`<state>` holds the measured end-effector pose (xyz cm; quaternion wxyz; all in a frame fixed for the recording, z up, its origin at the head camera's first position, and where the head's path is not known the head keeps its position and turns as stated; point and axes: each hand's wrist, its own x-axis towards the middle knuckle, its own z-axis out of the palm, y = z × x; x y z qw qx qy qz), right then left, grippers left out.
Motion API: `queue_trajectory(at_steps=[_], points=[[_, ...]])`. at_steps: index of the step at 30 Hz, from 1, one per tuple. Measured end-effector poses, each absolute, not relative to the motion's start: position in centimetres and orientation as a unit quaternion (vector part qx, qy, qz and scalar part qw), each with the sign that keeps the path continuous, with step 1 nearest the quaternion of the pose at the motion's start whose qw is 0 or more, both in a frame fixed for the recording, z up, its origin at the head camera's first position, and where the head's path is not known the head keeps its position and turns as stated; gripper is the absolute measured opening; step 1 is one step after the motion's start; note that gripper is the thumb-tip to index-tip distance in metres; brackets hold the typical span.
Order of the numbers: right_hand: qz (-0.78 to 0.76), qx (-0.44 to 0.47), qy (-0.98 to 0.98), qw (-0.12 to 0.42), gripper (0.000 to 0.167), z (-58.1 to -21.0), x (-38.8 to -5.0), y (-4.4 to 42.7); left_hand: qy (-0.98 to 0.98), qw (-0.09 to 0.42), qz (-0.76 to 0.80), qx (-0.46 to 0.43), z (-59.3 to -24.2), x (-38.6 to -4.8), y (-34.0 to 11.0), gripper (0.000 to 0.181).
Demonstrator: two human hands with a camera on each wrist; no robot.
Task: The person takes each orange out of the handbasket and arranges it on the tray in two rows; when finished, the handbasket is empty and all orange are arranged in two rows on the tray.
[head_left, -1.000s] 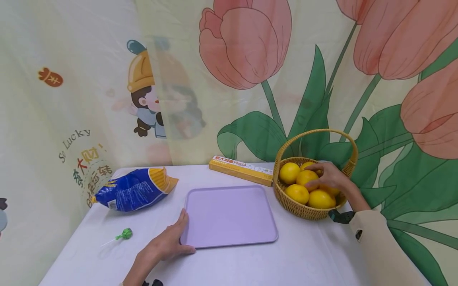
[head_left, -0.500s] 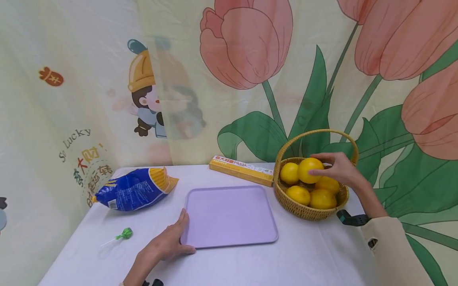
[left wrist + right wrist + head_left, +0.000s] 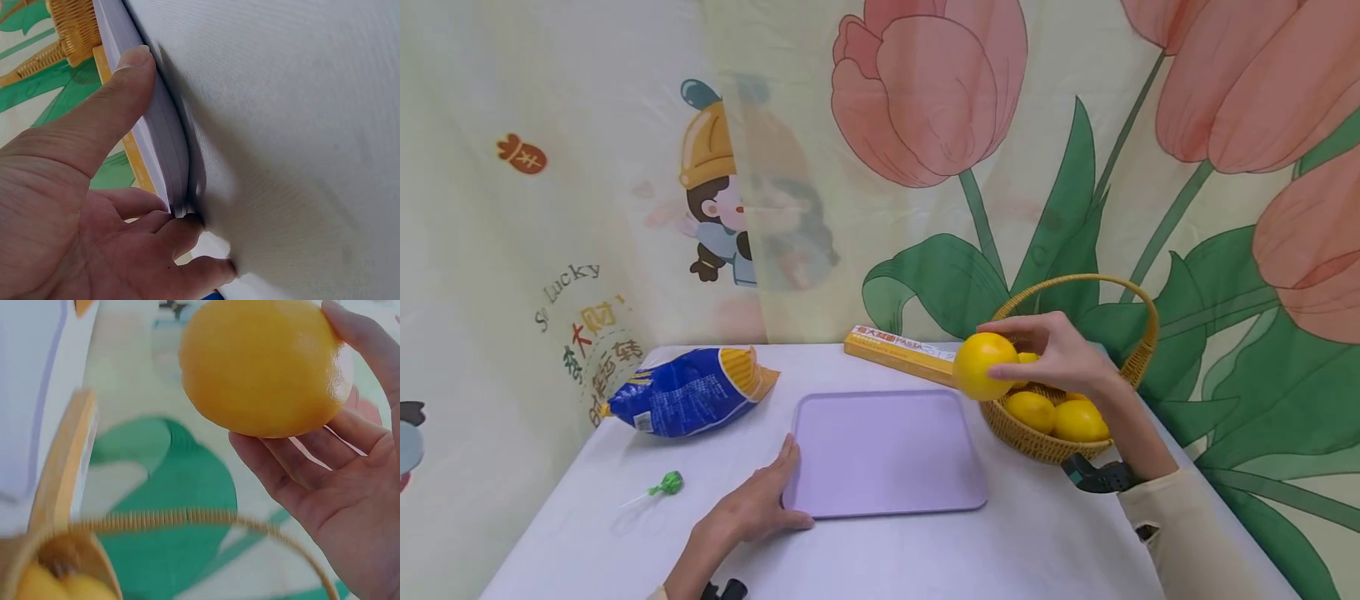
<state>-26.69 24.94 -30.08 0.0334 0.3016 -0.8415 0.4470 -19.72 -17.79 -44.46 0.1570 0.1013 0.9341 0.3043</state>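
My right grip (image 3: pixel 1060 360) was grasping a round yellow fruit (image 3: pixel 983 367), pinching it between my thumb and fingertips. I had the fruit up in the air, clear of the surface (image 3: pixel 1000 562); from the head view it hid the right end of the pasta box (image 3: pixel 891 352) and part of the wicker basket (image 3: pixel 1037 447). More yellow fruits (image 3: pixel 1030 411) sat inside that basket, under its tall arched handle (image 3: pixel 1093 278).

My left grip (image 3: pixel 756 504) was not clenched: its fingers lay extended along the left side of the pale purple tray (image 3: pixel 891 454), and the thumb touched the edge nearest me, close to the corner. The tray lay flat, left of the basket and in front of the pasta box.

Over to the left, a blue and orange bag (image 3: pixel 681 396) lay on its side, and nearer me was a green lollipop (image 3: pixel 670 483) with its pale stick pointing left. Behind everything hung a curtain (image 3: pixel 805 325) printed with large pink tulips, green leaves and a cartoon figure in a yellow hat.
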Motion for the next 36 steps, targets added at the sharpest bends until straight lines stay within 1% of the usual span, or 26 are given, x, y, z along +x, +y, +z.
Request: queue_trajectory(at_steps=[8, 13, 19, 27, 30, 36], points=[[0.473, 0.369, -0.8, 0.0, 0.057, -31.0, -28.6, 17.5, 0.932, 0.155, 0.31, 0.104, -44.8, -20.1, -18.0, 0.123], [0.505, 0.371, -0.779, -0.019, 0.055, -33.1, -30.3, 13.0, 0.93, 0.155, 0.318, 0.1, -44.6, -20.1, -17.9, 0.125], [0.516, 0.331, -0.789, -0.034, 0.051, -36.5, -31.9, 8.6, 0.933, 0.16, 0.31, 0.088, -44.4, -19.9, -17.5, 0.124], [0.514, 0.273, -0.813, -0.035, 0.053, -40.6, -33.8, 4.5, 0.939, 0.17, 0.29, 0.077, -44.6, -20.3, -17.6, 0.123], [0.491, 0.271, -0.828, -0.026, 0.056, -41.9, -34.6, 3.5, 0.938, 0.179, 0.287, 0.081, -44.8, -20.5, -17.9, 0.124], [0.461, 0.267, -0.846, -0.02, 0.057, -43.3, -35.5, 2.4, 0.934, 0.176, 0.298, 0.089, -45.1, -20.4, -18.1, 0.123]])
